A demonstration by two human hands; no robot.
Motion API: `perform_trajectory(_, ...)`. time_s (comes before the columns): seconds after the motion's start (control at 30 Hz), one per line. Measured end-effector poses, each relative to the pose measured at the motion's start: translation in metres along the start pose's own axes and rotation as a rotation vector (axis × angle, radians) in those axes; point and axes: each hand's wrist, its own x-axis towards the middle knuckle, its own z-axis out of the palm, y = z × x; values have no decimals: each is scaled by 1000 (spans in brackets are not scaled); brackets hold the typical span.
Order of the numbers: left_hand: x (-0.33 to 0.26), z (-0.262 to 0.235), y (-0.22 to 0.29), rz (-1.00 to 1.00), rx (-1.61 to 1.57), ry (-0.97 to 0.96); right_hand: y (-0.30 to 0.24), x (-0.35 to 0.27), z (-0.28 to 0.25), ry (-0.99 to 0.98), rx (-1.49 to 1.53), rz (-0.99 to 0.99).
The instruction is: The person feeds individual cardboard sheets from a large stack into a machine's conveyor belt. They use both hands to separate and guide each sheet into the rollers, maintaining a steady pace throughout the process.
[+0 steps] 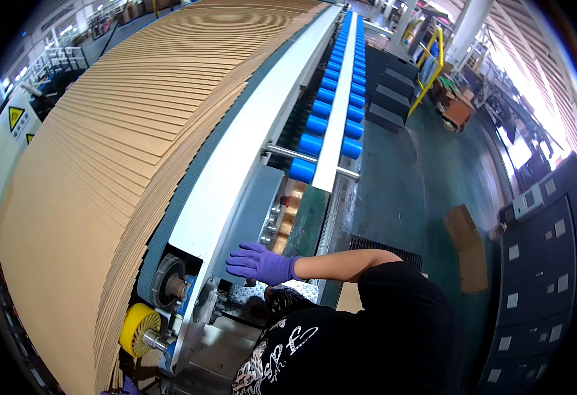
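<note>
My right hand (pixel 257 263), in a purple glove, lies flat with its fingers stretched out at the near end of a grey metal panel (pixel 252 204) beside the conveyor. It holds nothing. Only a scrap of my purple-gloved left hand (pixel 130 387) shows at the lower edge, below a yellow wheel (pixel 140 330) and by the near corner of the cardboard; its fingers are hidden. Many brown cardboard sheets (pixel 110 151) lie overlapping like shingles along the belt (pixel 193 178) on the left. A white side rail (pixel 236 158) runs between the sheets and the grey panel.
Blue rollers (pixel 311 145) line a track past the panel. Dark steps (pixel 390 92) with a yellow handrail (pixel 427 72) stand farther off. An open cardboard piece (pixel 467 250) is on the green floor, near dark cabinets (pixel 532 276) at right. A dark wheel (pixel 170 280) sits under the belt's end.
</note>
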Motion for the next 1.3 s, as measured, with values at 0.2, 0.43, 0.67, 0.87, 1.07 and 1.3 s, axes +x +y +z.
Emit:
perform_trajectory(0.2,11,-5,-8,424,799,151,-5,13,7,122,-34,-77)
perform_trajectory(0.43,22,15,-20,653,812,-101,1,6,20,225,-95,-86)
perform_trajectory(0.67,53,28,-20,865,842,-305,9,-2,11,169,-64,-70)
perform_trajectory(0.87,122,-1,22,870,1140,-484,4,12,12,35,40,-43)
perform_trajectory(1.07,31,13,-34,1017,783,-464,-2,17,10,66,-35,-70)
perform_trajectory(1.3,-40,34,-41,815,675,-326,-1,14,5,-58,-57,-64)
